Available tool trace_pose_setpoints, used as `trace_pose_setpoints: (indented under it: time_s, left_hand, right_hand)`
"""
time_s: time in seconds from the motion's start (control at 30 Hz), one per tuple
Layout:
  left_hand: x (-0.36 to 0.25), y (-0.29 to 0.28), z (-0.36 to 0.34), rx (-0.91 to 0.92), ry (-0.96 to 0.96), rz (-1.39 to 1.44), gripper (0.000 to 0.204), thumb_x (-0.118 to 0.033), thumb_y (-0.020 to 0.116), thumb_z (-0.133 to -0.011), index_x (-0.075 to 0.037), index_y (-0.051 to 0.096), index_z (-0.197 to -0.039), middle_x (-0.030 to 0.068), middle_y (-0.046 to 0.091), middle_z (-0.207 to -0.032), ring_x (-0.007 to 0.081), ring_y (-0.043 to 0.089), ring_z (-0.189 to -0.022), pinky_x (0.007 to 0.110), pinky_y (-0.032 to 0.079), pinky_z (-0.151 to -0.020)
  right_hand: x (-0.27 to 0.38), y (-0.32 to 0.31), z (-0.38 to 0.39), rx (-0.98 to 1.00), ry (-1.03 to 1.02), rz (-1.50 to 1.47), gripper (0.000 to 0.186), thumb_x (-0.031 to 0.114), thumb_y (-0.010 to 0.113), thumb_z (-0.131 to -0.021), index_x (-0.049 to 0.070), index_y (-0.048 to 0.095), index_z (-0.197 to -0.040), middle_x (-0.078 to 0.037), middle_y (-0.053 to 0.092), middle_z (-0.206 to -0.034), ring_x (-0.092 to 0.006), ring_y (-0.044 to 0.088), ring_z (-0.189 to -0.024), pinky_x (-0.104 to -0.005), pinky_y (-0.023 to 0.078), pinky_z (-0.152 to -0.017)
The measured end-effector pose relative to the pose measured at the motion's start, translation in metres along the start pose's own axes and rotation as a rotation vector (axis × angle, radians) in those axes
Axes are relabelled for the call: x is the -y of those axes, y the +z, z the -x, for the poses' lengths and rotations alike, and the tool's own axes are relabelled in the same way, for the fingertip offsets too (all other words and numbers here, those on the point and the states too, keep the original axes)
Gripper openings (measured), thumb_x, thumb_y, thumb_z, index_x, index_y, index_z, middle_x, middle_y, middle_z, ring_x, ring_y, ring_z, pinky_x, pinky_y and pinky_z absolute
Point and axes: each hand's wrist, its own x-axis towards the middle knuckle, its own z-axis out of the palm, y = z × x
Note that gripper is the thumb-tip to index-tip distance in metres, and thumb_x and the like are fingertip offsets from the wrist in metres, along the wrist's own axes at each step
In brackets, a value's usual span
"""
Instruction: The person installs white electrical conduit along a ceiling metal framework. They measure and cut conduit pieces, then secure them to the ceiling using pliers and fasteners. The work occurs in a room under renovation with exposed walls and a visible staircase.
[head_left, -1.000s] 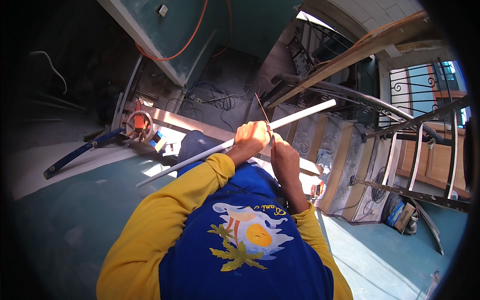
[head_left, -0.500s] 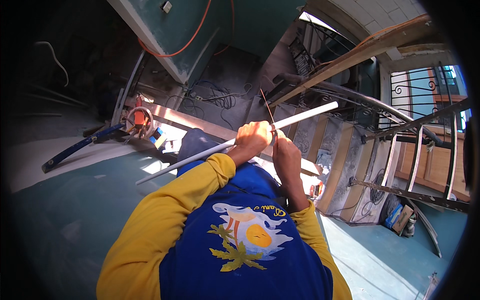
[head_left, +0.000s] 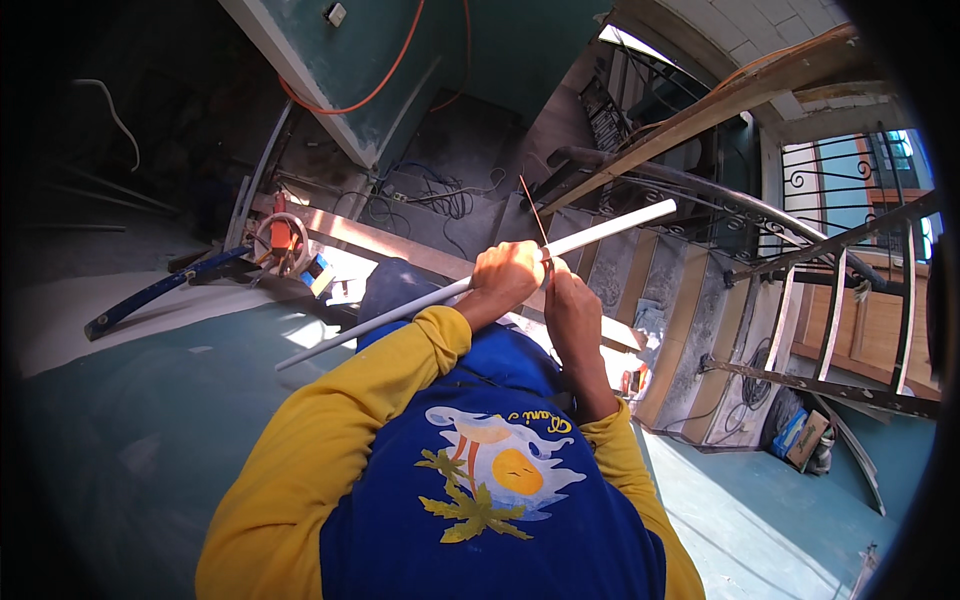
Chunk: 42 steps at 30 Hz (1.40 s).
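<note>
A long white pipe [head_left: 610,222] lies diagonally across my front, its lower left part reaching past my yellow sleeve. My left hand [head_left: 505,275] is closed round it near the middle. My right hand [head_left: 568,305], just below and right of the left, is pinched on a thin reddish blade-like strip [head_left: 532,210], which crosses the pipe beside my left fingers and sticks up beyond it. The lower end of the strip is hidden in my right fingers. My blue and yellow shirt fills the lower middle.
A wooden plank [head_left: 420,255] crosses in front of me, with orange tools [head_left: 283,236] at its left. Stairs [head_left: 680,330] with dark railings [head_left: 800,375] descend at the right. Cables [head_left: 445,200] lie on the lower landing, a blue curved bar [head_left: 140,310] is at left, and bags [head_left: 785,430] sit lower right.
My hands, pipe and strip sit slightly farther right in the picture than a second ago, with the surroundings also shifted a little. The grip looks the same.
</note>
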Motion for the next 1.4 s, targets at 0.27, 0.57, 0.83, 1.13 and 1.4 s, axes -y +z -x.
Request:
trace_pose_setpoints:
  time_s: [0.27,0.57,0.83,1.13,1.4]
  left_hand:
    - [0.002,-0.002,-0.004,-0.114,0.054,-0.066,0.029,-0.035,0.066,-0.093,-0.007,0.075,-0.089,0.0192,0.074,-0.084,0.0417,0.073,-0.079,0.052,0.058,-0.074]
    - [0.003,0.004,0.002,-0.088,0.053,-0.033,0.026,-0.031,0.066,-0.093,-0.008,0.071,-0.085,0.0197,0.073,-0.079,0.0428,0.072,-0.078,0.054,0.059,-0.075]
    - [-0.001,-0.007,-0.003,0.058,-0.052,-0.078,0.029,-0.034,0.063,-0.094,-0.008,0.076,-0.095,0.0212,0.074,-0.088,0.0435,0.072,-0.083,0.053,0.058,-0.079]
    - [0.016,0.001,-0.013,-0.013,-0.002,-0.069,0.028,-0.034,0.064,-0.093,-0.009,0.076,-0.093,0.0207,0.074,-0.087,0.0426,0.072,-0.085,0.054,0.058,-0.079]
    - [0.008,-0.007,-0.02,0.075,-0.059,-0.1,0.032,-0.036,0.062,-0.094,-0.008,0.077,-0.097,0.0216,0.075,-0.091,0.0429,0.073,-0.087,0.052,0.058,-0.081]
  right_hand:
    - [-0.005,-0.011,0.02,0.032,0.03,-0.034,0.01,0.007,0.059,-0.1,0.001,0.06,-0.107,-0.021,0.064,-0.082,-0.0427,0.066,-0.075,-0.0518,0.051,-0.064]
    - [-0.007,-0.012,0.025,0.059,0.032,-0.034,0.013,0.006,0.059,-0.098,0.001,0.061,-0.109,-0.022,0.065,-0.083,-0.0425,0.067,-0.076,-0.0514,0.051,-0.064]
    - [-0.011,-0.007,0.025,0.076,0.027,-0.047,0.015,0.007,0.058,-0.098,0.001,0.062,-0.111,-0.022,0.066,-0.083,-0.0416,0.067,-0.075,-0.0518,0.051,-0.065]
    - [-0.01,0.0,0.025,0.066,0.059,-0.073,0.012,0.008,0.059,-0.098,-0.001,0.063,-0.106,-0.024,0.066,-0.083,-0.0423,0.067,-0.077,-0.0524,0.053,-0.067]
    - [-0.008,-0.001,0.017,0.118,0.065,-0.002,0.017,0.006,0.057,-0.099,-0.002,0.063,-0.113,-0.023,0.068,-0.086,-0.0417,0.069,-0.081,-0.0513,0.053,-0.069]
